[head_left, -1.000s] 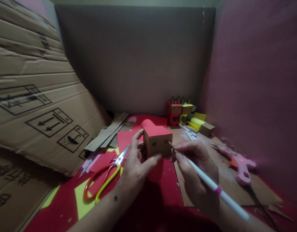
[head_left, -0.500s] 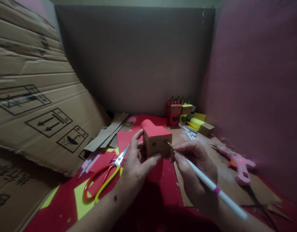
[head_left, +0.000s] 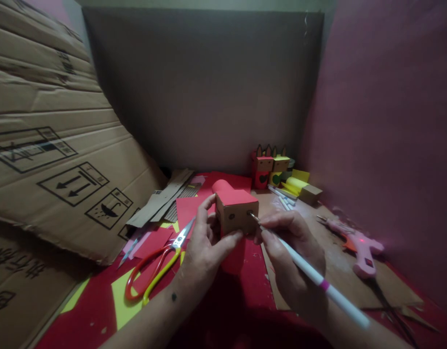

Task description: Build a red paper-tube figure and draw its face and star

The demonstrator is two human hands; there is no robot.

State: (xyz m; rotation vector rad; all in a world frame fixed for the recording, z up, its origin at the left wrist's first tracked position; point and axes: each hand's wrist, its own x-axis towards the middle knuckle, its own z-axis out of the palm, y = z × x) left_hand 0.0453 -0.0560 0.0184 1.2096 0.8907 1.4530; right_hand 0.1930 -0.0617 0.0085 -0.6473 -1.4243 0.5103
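A small cardboard box [head_left: 238, 220] with a red paper top has two dark round marks on its front face. My left hand [head_left: 209, 245] grips it from the left, thumb along the lower front edge and fingers at its side. A red paper roll [head_left: 221, 185] shows behind the box. In my right hand [head_left: 296, 247] is a white pen [head_left: 307, 266] with a purple band, and its tip touches the right-hand mark. Scissors [head_left: 178, 242] with red and yellow handles lie left of my left hand.
A pink glue gun [head_left: 365, 247] lies on a cardboard sheet [head_left: 383, 286] at the right. Two figures [head_left: 262, 177] [head_left: 280, 174], markers [head_left: 285, 198] and a yellow roll [head_left: 296, 184] are at the back. A large cardboard box [head_left: 74, 131] stands left, near red paper [head_left: 189, 208].
The pen and my right hand have shifted very slightly to the left. My left hand and the box look almost unmoved.
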